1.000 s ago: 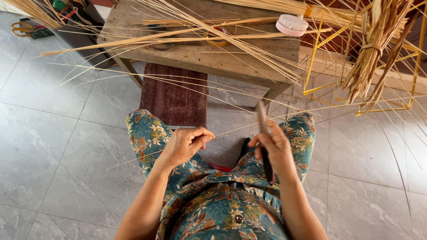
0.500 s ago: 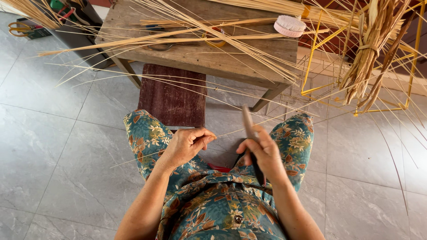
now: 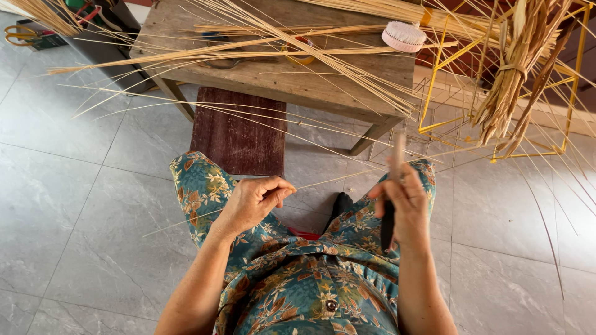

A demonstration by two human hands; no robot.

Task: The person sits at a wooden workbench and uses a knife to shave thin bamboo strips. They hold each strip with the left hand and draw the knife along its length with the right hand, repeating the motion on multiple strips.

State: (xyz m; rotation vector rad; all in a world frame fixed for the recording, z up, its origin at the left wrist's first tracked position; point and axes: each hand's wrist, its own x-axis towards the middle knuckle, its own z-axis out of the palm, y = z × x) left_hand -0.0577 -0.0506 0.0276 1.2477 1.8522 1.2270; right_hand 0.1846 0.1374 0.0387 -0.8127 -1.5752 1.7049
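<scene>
While our left hand (image 3: pixel 251 201) pinches a thin straw strip (image 3: pixel 323 181) over our lap, our right hand (image 3: pixel 403 205) is clamped on a knife (image 3: pixel 392 186) (blade blurred), near the wooden bench (image 3: pixel 273 77).

You see a worn wooden table (image 3: pixel 273 80) ahead, with long pale reed strips (image 3: pixel 248 53) lying across its top and jutting past both ends. A round pink brush (image 3: pixel 403 36) sits near its right edge. Under the table stands a dark red stool (image 3: pixel 239 133). To the right, a yellow wire frame (image 3: pixel 574 74) holds a tied bundle of dried stalks (image 3: pixel 512 80).
</scene>
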